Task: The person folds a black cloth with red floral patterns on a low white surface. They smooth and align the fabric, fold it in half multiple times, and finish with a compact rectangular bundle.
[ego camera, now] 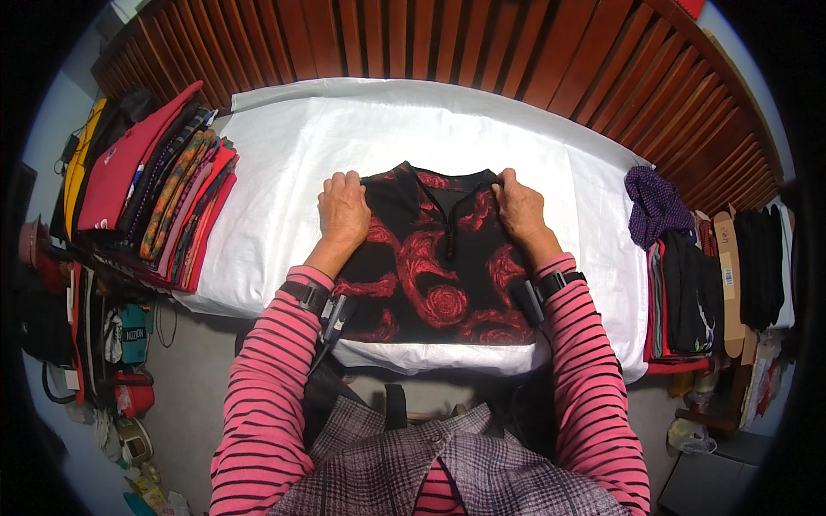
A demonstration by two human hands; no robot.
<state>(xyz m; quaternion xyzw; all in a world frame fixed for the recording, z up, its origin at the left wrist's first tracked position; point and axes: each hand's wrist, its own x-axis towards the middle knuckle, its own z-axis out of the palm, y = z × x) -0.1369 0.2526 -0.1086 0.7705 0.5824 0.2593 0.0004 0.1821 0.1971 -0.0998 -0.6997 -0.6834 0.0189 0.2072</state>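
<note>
A black top with a red swirl pattern point(445, 271) lies front up before me, its collar and short front zip at the far side. My left hand point(345, 209) grips the top at its left shoulder, fingers curled over the fabric. At the right shoulder, beside the collar, my right hand point(521, 209) holds the cloth in the same way. Under the top is a white sheet point(290, 168), which covers the surface. The sleeves of the top are not visible.
On the left stands a tall stack of folded clothes point(187, 200). Folded garments point(690, 297) are stacked on the right, with a crumpled purple dotted cloth point(655, 206) at their far end and a cardboard piece point(729, 284) beside them. A slatted wooden headboard point(413, 42) borders the far side.
</note>
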